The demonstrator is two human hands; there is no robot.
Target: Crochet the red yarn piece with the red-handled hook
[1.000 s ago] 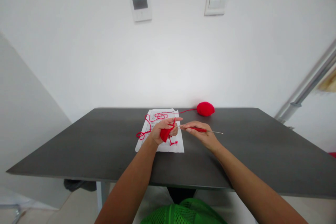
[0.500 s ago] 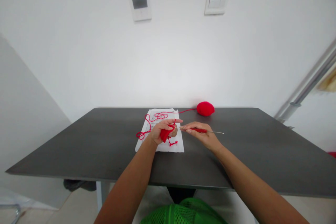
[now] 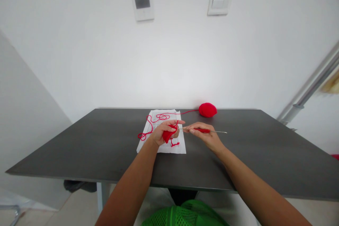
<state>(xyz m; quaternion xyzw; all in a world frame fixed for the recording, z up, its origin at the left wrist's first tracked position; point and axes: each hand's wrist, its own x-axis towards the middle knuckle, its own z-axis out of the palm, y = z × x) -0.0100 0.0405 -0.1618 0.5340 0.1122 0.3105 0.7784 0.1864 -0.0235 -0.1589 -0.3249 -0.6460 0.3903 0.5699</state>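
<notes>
My left hand (image 3: 162, 131) is closed on a small piece of red crochet work (image 3: 168, 135), its index finger stretched out with red yarn passing over it. A short red yarn tail (image 3: 174, 144) hangs below the piece. In my right hand (image 3: 205, 132) is a crochet hook (image 3: 203, 130) with a red handle and thin metal ends, held like a pen. One metal end points left to the red piece; whether it sits inside a stitch is too small to tell. The other end sticks out to the right.
Under my left hand lies a printed paper sheet (image 3: 141, 144) on the dark table (image 3: 106, 148). Loose loops of red yarn (image 3: 143, 136) rest on and beside it, leading to a red yarn ball (image 3: 208, 109) at the table's back edge. Behind rises a white wall (image 3: 169, 60).
Hands, crochet piece and hook hold almost the same pose. The view has shifted very slightly, and my right hand with the hook appears a touch farther right.
</notes>
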